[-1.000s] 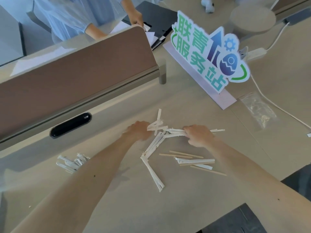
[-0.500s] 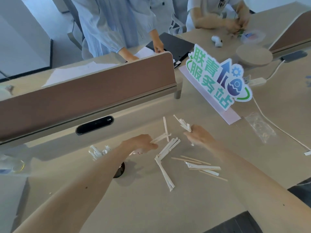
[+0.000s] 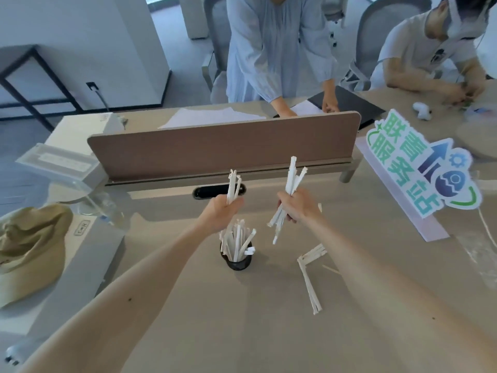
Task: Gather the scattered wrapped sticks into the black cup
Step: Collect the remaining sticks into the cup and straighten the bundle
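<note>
The black cup (image 3: 239, 263) stands upright on the beige table, holding several white wrapped sticks (image 3: 236, 242) that fan out of its top. My left hand (image 3: 223, 214) is raised just above the cup, shut on a small bunch of wrapped sticks (image 3: 233, 184) that point upward. My right hand (image 3: 295, 207) is up to the right of the cup, shut on a larger bundle of wrapped sticks (image 3: 291, 181). More wrapped sticks (image 3: 310, 278) lie loose on the table to the right of the cup, under my right forearm.
A brown divider panel (image 3: 223, 145) runs across the desk behind my hands. A green and blue standing sign (image 3: 419, 168) is at the right. An olive hat (image 3: 29, 246) lies at the left. Two people work at the far side.
Both hands have risen off the table, each with a bunch of sticks. The pile on the table is smaller. The view has tilted up, and the black cup is now fully in sight.
</note>
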`<action>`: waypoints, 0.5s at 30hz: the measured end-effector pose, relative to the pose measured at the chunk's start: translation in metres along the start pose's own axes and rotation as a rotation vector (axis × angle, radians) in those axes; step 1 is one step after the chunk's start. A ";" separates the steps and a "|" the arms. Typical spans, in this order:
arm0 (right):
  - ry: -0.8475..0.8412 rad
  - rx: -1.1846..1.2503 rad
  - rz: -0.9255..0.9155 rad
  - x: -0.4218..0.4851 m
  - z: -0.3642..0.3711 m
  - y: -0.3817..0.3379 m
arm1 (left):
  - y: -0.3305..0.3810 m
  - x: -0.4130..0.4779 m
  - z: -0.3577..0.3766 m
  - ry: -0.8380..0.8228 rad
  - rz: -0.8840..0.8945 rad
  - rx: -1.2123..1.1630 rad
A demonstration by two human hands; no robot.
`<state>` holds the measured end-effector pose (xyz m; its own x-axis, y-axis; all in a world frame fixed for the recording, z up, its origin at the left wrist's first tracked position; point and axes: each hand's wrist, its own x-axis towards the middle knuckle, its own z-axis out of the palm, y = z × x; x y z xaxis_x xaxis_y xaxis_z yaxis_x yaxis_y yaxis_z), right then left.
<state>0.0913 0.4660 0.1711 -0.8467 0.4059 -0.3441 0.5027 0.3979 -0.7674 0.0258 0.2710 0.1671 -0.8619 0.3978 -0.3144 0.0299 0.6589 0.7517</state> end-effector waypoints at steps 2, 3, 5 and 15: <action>-0.062 0.042 -0.022 -0.002 0.017 -0.013 | -0.011 -0.003 -0.009 0.014 -0.031 -0.026; -0.087 0.051 -0.039 -0.003 0.025 -0.018 | -0.018 -0.004 -0.011 0.020 -0.043 -0.032; -0.120 0.050 -0.079 -0.004 0.042 -0.023 | -0.029 -0.006 -0.014 0.041 -0.045 -0.023; -0.223 -0.027 -0.044 -0.001 0.100 0.005 | -0.075 -0.006 0.016 -0.028 -0.152 -0.030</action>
<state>0.0777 0.3853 0.1133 -0.8841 0.1970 -0.4238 0.4663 0.4340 -0.7709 0.0367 0.2296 0.1037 -0.8410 0.3128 -0.4414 -0.1154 0.6933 0.7113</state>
